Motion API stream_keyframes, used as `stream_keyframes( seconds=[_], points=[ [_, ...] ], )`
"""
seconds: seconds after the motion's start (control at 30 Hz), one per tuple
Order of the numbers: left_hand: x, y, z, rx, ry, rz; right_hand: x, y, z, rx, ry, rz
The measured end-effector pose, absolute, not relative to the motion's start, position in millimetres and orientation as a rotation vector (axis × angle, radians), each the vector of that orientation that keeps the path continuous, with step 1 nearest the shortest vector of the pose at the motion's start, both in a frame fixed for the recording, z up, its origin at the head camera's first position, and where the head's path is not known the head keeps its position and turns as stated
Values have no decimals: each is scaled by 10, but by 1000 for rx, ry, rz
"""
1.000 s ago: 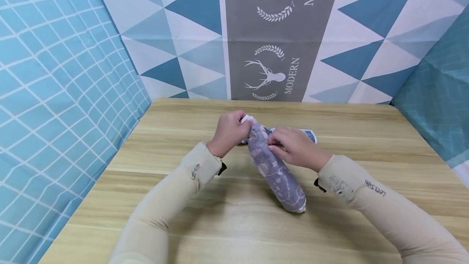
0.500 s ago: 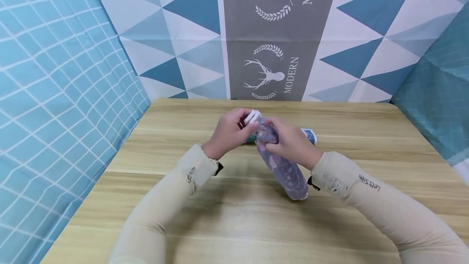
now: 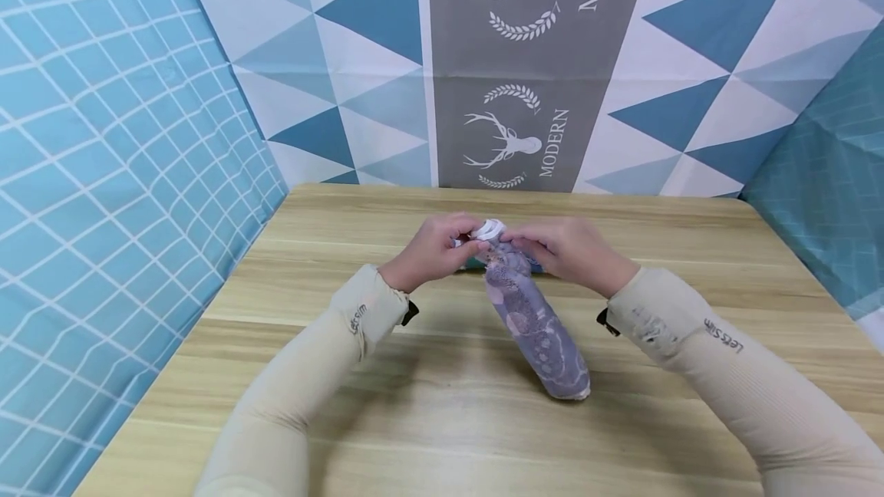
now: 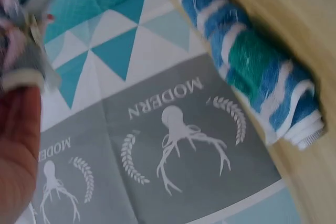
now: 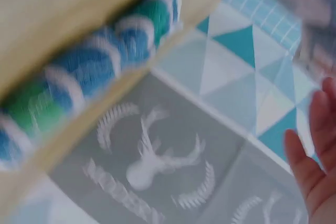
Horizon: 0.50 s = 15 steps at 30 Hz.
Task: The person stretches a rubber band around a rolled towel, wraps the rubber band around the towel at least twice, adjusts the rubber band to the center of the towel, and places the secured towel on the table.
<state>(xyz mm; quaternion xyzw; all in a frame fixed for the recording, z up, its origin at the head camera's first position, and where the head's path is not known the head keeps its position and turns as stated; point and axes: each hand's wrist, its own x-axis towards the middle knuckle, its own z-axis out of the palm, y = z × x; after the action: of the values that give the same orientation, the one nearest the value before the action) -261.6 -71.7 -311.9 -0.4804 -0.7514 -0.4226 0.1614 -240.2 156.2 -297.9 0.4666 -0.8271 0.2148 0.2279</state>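
A rolled grey-purple towel (image 3: 535, 328) with a pale pattern slants between my hands, its lower end toward me and its white-edged upper end pointing away. My left hand (image 3: 442, 248) pinches the upper end between thumb and fingers; in the left wrist view, the left hand (image 4: 18, 156) shows at the white edge. From the other side, my right hand (image 3: 573, 251) holds the same end with its fingertips. The right hand (image 5: 315, 156) is cut off at the frame edge in the right wrist view. A second rolled towel (image 4: 252, 61), blue, green and white, lies behind.
The wooden table (image 3: 311, 359) extends around the towels. A patterned backdrop (image 3: 359, 60) rises at its far edge, and a blue grid-patterned sheet (image 3: 103, 175) hangs along the left side.
The right hand has shifted from the grey-purple towel's side up to its end and slightly right. The upper end has turned, bringing more of its white edge into view; the left hand stays there.
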Motion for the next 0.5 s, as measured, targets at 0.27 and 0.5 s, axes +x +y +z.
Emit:
stream_keyframes(
  seconds=[0.27, 0.5],
  points=[
    [-2658, -678, -3085, -1520, -1997, -1236, -2474, 1548, -2814, 1489, -2335, 598],
    [-2666, -636, -3071, -1490, -1936, -1244, -2467, 1564, -2821, 1584, -2282, 762]
  ],
)
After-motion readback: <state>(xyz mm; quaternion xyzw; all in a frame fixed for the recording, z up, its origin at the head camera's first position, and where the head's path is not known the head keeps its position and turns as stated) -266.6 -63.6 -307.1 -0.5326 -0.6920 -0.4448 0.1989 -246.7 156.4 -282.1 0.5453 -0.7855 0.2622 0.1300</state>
